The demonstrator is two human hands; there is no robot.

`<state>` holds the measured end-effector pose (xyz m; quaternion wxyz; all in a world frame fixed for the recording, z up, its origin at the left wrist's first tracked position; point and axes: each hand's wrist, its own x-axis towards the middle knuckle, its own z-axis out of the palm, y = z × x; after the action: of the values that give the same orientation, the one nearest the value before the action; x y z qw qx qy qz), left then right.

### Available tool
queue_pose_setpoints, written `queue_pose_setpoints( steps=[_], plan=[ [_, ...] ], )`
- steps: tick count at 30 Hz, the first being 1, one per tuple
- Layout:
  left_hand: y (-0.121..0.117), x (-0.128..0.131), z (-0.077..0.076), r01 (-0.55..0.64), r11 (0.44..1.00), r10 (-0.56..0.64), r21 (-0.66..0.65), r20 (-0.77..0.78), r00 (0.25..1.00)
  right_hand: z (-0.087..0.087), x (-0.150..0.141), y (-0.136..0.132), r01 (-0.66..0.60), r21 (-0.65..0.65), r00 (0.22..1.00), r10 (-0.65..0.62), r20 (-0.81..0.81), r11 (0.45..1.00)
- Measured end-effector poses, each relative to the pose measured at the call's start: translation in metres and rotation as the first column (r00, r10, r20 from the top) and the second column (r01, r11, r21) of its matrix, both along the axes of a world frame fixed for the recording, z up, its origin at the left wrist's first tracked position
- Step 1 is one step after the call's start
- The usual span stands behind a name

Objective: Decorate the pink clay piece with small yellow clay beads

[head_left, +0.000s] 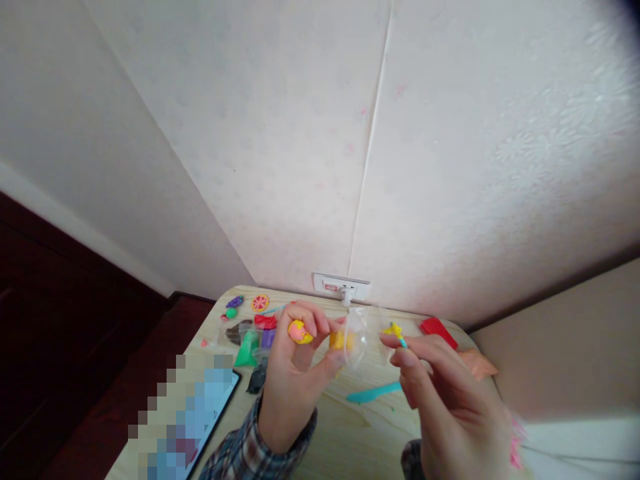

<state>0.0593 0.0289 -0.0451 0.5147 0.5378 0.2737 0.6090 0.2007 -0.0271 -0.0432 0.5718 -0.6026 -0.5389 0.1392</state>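
My left hand [295, 373] is closed, pinching a see-through bag [356, 339] with a lump of yellow clay [341, 340] inside. A pink and yellow clay piece [300, 331] is tucked in the same hand's curled fingers. My right hand [445, 393] is closed around a thin blue tool [402, 341]; most of its length is hidden by the fingers. Yellow clay [393, 329] clings to the tool's tip, a short way right of the bag and apart from it. Below, between the hands, a flat turquoise clay knife [373, 393] lies on the table.
On the table [330, 433], left side, are a round pink and yellow clay slice [259, 303], a purple clay cluster [235, 302] and several bags of clay, one green [247, 349]. A phone [210, 413] lies front left. Behind is a wall socket [342, 286]; red clay [439, 331] lies right.
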Motion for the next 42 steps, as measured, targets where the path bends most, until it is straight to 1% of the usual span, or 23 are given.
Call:
queue_pose_setpoints(
  steps=[2,4,5,6,8,11,13,15,17,19,20,22,25,28,32,35,36,37,38,40,42],
  plan=[
    [0.002,-0.002,-0.002,-0.015,1.000,0.014,-0.018,-0.051,0.999,0.006,0.002,-0.002,0.027,0.027,0.999,-0.028,0.024,0.999],
    [0.004,-0.008,-0.005,-0.037,0.999,0.032,-0.026,-0.180,0.983,0.010,0.002,-0.003,0.034,0.047,0.999,-0.035,0.039,0.998],
    [0.005,-0.012,-0.007,-0.042,0.999,0.033,-0.029,-0.264,0.964,0.010,0.001,-0.002,0.034,0.053,0.999,-0.036,0.039,0.998],
    [0.005,-0.017,-0.009,-0.047,0.998,0.032,-0.032,-0.353,0.935,0.009,0.000,-0.001,0.034,0.053,0.999,-0.035,0.030,0.998],
    [0.005,-0.029,-0.018,-0.047,0.998,0.022,-0.035,-0.519,0.854,0.004,-0.004,0.001,0.040,0.037,0.999,-0.040,-0.001,0.998],
    [0.005,-0.042,-0.037,-0.067,0.998,0.041,-0.010,-0.698,0.715,-0.004,-0.014,0.001,0.049,-0.003,0.996,-0.049,-0.069,0.999],
    [0.004,-0.044,-0.055,-0.062,0.998,0.042,0.000,-0.730,0.682,-0.007,-0.023,-0.003,0.054,-0.015,0.994,-0.055,-0.099,0.998],
    [0.003,-0.040,-0.075,-0.006,1.000,0.016,0.016,-0.751,0.660,-0.009,-0.030,-0.009,0.054,-0.006,0.995,-0.054,-0.089,0.999],
    [0.001,-0.033,-0.092,0.066,0.997,-0.020,0.031,-0.762,0.647,-0.012,-0.034,-0.017,0.031,0.004,0.999,-0.031,-0.043,0.999],
    [-0.003,-0.027,-0.102,0.133,0.990,-0.048,0.050,-0.761,0.647,-0.016,-0.034,-0.025,0.013,0.015,1.000,-0.013,0.010,1.000],
    [-0.007,-0.025,-0.103,0.161,0.985,-0.062,0.058,-0.755,0.653,-0.019,-0.033,-0.030,0.013,0.021,0.999,-0.013,0.034,1.000],
    [-0.014,-0.027,-0.099,0.203,0.977,-0.089,0.067,-0.735,0.672,-0.023,-0.030,-0.041,0.028,0.028,0.997,-0.030,0.073,0.999],
    [-0.024,-0.037,-0.080,0.225,0.972,-0.120,0.063,-0.692,0.712,-0.023,-0.029,-0.056,0.044,0.026,0.994,-0.046,0.097,0.999],
    [-0.028,-0.048,-0.057,0.194,0.979,-0.116,0.054,-0.637,0.762,-0.013,-0.031,-0.065,0.028,0.042,0.990,-0.034,0.137,0.999],
    [-0.030,-0.051,-0.030,0.167,0.986,-0.133,0.013,-0.547,0.826,0.004,-0.032,-0.066,0.014,0.091,0.977,-0.033,0.212,0.996],
    [-0.039,-0.048,-0.009,0.217,0.976,-0.204,-0.015,-0.409,0.890,0.008,-0.030,-0.064,0.017,0.133,0.958,-0.054,0.282,0.991],
    [-0.043,-0.047,-0.002,0.279,0.959,-0.281,-0.044,-0.261,0.924,0.007,-0.030,-0.064,0.015,0.142,0.951,-0.058,0.305,0.990],
    [-0.047,-0.046,0.005,0.338,0.939,-0.345,-0.068,-0.159,0.925,0.007,-0.029,-0.064,0.010,0.154,0.945,-0.060,0.323,0.988],
    [-0.051,-0.046,0.012,0.358,0.931,-0.364,-0.071,-0.094,0.927,0.007,-0.029,-0.064,0.003,0.165,0.940,-0.059,0.337,0.986],
    [-0.056,-0.044,0.023,0.382,0.923,-0.383,-0.049,-0.017,0.924,0.009,-0.029,-0.066,-0.009,0.189,0.932,-0.061,0.358,0.982],
    [-0.058,-0.042,0.032,0.395,0.919,-0.394,-0.015,0.029,0.919,0.014,-0.029,-0.067,-0.018,0.209,0.923,-0.064,0.379,0.978]
  ],
)
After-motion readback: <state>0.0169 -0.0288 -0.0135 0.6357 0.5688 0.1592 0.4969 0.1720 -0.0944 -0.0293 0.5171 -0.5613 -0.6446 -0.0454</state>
